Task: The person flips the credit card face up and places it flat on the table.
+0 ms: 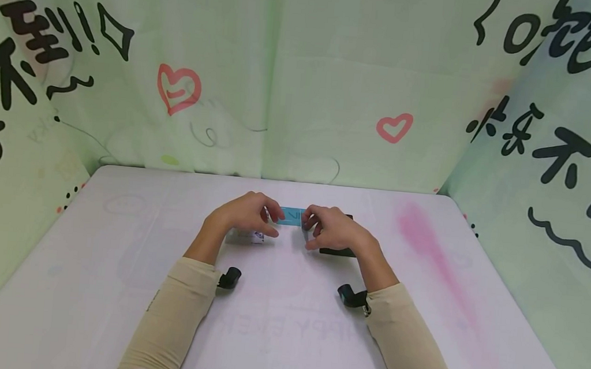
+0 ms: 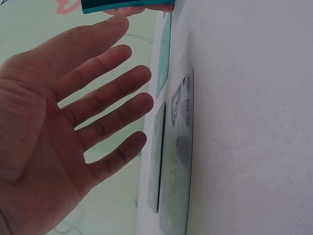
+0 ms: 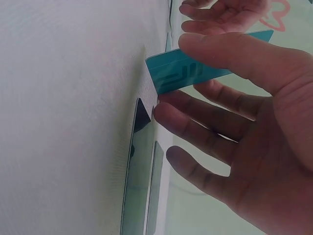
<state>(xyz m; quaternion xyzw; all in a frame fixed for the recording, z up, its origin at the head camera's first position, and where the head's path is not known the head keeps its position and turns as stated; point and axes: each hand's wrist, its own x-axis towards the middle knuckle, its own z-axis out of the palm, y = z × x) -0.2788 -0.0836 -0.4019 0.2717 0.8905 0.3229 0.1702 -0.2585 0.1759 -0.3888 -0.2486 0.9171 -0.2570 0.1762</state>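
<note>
Between thumb and fingers, my right hand (image 1: pixel 336 229) pinches a teal card (image 3: pixel 171 73), which it holds tilted above the table. My left hand (image 1: pixel 248 212) hovers with relaxed, spread fingers and nothing in its grip; the left wrist view shows its bare palm. Behind the gap between the hands, a light blue card (image 1: pixel 291 216) lies flat on the table. Beneath the left hand is a pale card (image 2: pixel 177 161) with small print, partly hidden in the head view. Under the right hand lies a dark card (image 1: pixel 339 252), also partly covered.
Another thin card (image 2: pixel 156 169) lies beyond the pale one, and a further card (image 3: pixel 155 191) lies beyond the dark one. The white table (image 1: pixel 283 334) ends at the back against a pale green curtain (image 1: pixel 324 82) with drawn hearts and writing.
</note>
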